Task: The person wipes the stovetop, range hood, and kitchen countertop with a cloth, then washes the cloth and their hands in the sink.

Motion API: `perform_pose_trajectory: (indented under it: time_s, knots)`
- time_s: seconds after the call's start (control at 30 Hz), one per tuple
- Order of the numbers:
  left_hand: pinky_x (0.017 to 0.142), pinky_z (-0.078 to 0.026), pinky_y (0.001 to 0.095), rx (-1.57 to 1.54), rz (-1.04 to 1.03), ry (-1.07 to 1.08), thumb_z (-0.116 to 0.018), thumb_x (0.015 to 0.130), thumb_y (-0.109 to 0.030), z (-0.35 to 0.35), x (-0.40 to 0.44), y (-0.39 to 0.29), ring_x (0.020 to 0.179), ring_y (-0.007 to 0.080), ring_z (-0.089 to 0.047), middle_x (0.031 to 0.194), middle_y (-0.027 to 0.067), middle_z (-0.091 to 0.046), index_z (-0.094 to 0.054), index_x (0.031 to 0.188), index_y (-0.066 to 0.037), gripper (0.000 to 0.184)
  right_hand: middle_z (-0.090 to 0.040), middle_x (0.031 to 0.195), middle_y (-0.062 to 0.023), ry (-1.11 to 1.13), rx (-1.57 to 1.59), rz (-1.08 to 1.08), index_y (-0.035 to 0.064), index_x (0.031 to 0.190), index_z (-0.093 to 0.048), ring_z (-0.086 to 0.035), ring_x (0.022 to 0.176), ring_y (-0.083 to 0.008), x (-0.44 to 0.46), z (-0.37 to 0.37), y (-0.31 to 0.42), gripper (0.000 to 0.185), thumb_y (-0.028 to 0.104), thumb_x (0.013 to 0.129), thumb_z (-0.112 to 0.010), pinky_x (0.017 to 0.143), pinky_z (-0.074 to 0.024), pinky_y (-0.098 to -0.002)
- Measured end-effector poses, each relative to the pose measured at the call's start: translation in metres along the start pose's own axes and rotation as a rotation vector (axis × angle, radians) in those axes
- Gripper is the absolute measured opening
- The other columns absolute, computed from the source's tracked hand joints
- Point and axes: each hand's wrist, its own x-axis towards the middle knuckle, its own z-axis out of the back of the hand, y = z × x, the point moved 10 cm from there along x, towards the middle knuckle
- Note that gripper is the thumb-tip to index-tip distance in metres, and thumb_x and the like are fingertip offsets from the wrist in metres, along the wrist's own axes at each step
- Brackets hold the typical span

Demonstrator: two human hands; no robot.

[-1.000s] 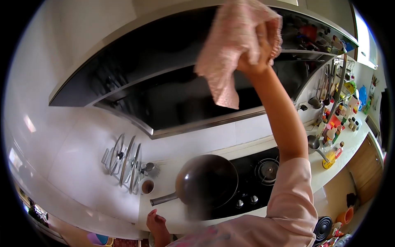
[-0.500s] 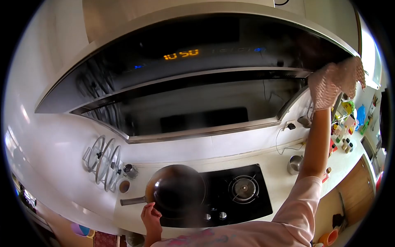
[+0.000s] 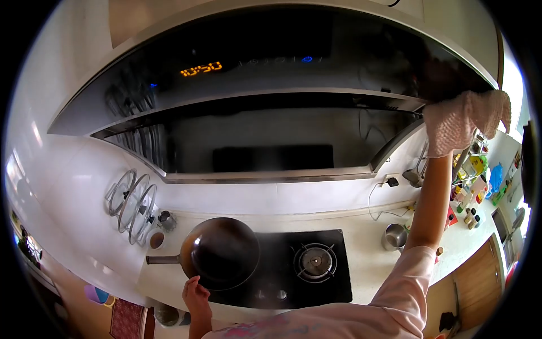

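Note:
A pale pink textured cloth (image 3: 451,121) covers my right hand (image 3: 443,133) at the right end of the black range hood (image 3: 271,53). The cloth lies against the hood's lower right edge, and my fingers are hidden under it. Low in the view, my left hand (image 3: 196,296) hangs just in front of the wok (image 3: 220,254). Its fingers are loosely bent and hold nothing. The wok is dark, with its handle pointing left, and sits over the left side of the black gas stove (image 3: 276,254).
Glass lids (image 3: 132,206) stand against the left wall, near a brown cup (image 3: 157,240). A metal pot (image 3: 394,237) is right of the bare burner (image 3: 315,263). Bottles and jars (image 3: 471,217) crowd the right counter. A cable (image 3: 371,200) runs from a wall plug.
The view has shifted, so the stove and wok appear further left. My right hand and the cloth sit slightly lower along the hood's right end. My left hand stays near the wok.

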Motion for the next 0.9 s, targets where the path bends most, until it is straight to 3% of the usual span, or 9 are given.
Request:
perform_pose_trajectory:
  time_s: [0.37, 0.6, 0.7, 0.77, 0.83, 0.9]
  knots:
    - [0.05, -0.04, 0.0249, -0.063, 0.002, -0.031, -0.059, 0.093, -0.017, 0.041, 0.001, 0.005, 0.051, 0.013, -0.048, 0.058, 0.0013, -0.051, -0.068, 0.1, -0.005, 0.017, -0.065, 0.092, -0.01, -0.045, 0.08, 0.028, 0.0043, 0.096, -0.069, -0.058, 0.086, -0.0232, 0.043, 0.094, 0.099, 0.024, 0.022, 0.08, -0.072, 0.075, -0.0502, -0.0357]
    - [0.051, -0.04, 0.0251, -0.095, 0.092, -0.065, -0.06, 0.092, -0.017, 0.079, 0.032, 0.002, 0.052, 0.013, -0.049, 0.059, 0.0015, -0.051, -0.065, 0.102, -0.005, 0.017, -0.065, 0.096, -0.006, -0.024, 0.22, 0.034, 0.007, 0.097, -0.069, -0.056, 0.087, -0.018, 0.083, 0.154, 0.222, 0.023, 0.024, 0.082, -0.073, 0.076, -0.0489, -0.0318]
    - [0.052, -0.04, 0.0247, -0.107, 0.09, -0.056, -0.06, 0.091, -0.018, 0.094, 0.053, -0.012, 0.054, 0.0122, -0.049, 0.06, 0.0011, -0.051, -0.064, 0.102, -0.005, 0.017, -0.063, 0.109, -0.0085, -0.189, 0.814, -0.098, 0.0075, 0.103, -0.067, -0.057, 0.101, -0.0203, 0.102, 0.162, 0.263, 0.026, 0.026, 0.085, -0.07, 0.087, -0.048, -0.0326]
    - [0.052, -0.037, 0.0239, -0.092, 0.077, -0.049, -0.058, 0.092, -0.018, 0.112, 0.077, -0.021, 0.055, 0.0102, -0.047, 0.062, -0.0001, -0.05, -0.063, 0.101, -0.005, 0.017, -0.062, 0.117, -0.0121, -0.698, 1.085, -0.05, 0.0071, 0.114, -0.066, -0.057, 0.114, -0.0254, 0.095, 0.239, 0.268, 0.034, 0.028, 0.087, -0.065, 0.099, -0.0448, -0.0407]
    - [0.053, -0.035, 0.0236, -0.086, 0.03, -0.027, -0.057, 0.092, -0.018, 0.119, 0.091, -0.047, 0.056, 0.0088, -0.045, 0.063, -0.0011, -0.047, -0.062, 0.101, -0.006, 0.016, -0.06, 0.125, -0.0141, -1.187, 1.16, 0.057, 0.006, 0.121, -0.066, -0.053, 0.126, -0.029, 0.081, 0.34, 0.292, 0.042, 0.029, 0.086, -0.06, 0.11, -0.0402, -0.0478]
    - [0.054, -0.033, 0.0233, -0.079, 0.009, -0.011, -0.056, 0.093, -0.018, 0.131, 0.105, -0.071, 0.055, 0.0074, -0.042, 0.062, -0.0017, -0.044, -0.061, 0.102, -0.006, 0.016, -0.057, 0.132, -0.0132, -1.1, 1.164, 0.169, 0.0044, 0.12, -0.065, -0.048, 0.132, -0.028, 0.091, 0.384, 0.316, 0.041, 0.026, 0.085, -0.06, 0.113, -0.0381, -0.0438]
